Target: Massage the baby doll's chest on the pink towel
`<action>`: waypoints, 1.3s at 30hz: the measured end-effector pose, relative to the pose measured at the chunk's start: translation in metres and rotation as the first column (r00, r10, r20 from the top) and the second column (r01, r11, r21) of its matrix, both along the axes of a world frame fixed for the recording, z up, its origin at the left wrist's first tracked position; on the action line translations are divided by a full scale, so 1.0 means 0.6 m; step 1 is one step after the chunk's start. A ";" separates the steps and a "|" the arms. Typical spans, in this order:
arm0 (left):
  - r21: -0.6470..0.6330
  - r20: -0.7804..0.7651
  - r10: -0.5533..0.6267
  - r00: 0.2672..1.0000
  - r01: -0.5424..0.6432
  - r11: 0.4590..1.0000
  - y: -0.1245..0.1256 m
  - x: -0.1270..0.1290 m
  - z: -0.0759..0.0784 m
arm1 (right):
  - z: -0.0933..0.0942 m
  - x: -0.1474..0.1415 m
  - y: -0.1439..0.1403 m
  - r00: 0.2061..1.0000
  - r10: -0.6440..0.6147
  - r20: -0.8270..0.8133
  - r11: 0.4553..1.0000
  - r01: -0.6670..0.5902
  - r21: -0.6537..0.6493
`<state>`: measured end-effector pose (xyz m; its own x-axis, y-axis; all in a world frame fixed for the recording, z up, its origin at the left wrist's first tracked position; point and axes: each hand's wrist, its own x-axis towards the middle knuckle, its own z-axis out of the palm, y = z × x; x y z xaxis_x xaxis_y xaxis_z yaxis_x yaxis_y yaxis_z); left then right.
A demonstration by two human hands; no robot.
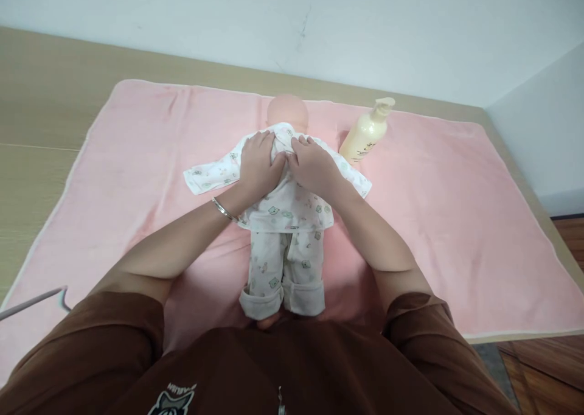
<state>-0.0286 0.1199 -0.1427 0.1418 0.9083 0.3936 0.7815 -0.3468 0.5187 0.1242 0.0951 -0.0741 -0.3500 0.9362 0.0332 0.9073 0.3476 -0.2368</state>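
A baby doll (287, 109) lies stretched out with its bald head away from me and its feet close to my body; no face shows. It wears a white printed shirt (292, 211) and matching trousers (267, 263) with turned-up cuffs. My left hand (260, 162) rests on the shirt's upper left part, fingers laid out over the cloth. Opposite it, my right hand (314, 162) lies on the upper right part, its fingers slightly bent. The two thumbs come close together at the middle. Both shirt sleeves spread out sideways.
A pale yellow pump bottle (365, 136) stands to the right of the doll. Under everything is a pink blanket (456, 220) on a wooden table (41, 98). A white wall (205, 25) runs behind the table. A thin grey rod (34, 302) shows at lower left.
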 end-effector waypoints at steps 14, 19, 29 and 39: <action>-0.007 0.122 0.003 0.992 -0.002 1.000 -0.001 0.008 -0.004 | 0.001 -0.003 -0.001 0.993 -0.099 -0.061 0.995 0.097 -0.035; 0.070 0.195 0.014 0.981 -0.028 0.997 -0.017 0.009 -0.004 | 0.007 0.002 -0.008 0.978 -0.069 -0.196 0.963 0.117 0.244; 0.019 0.301 0.095 0.949 -0.106 0.994 -0.021 0.013 -0.002 | -0.020 -0.002 -0.005 0.981 -0.023 -0.195 0.957 0.078 0.278; 0.115 0.182 -0.039 0.983 0.018 0.993 -0.009 0.008 -0.010 | -0.010 -0.010 -0.007 0.992 -0.039 -0.121 0.981 0.061 0.185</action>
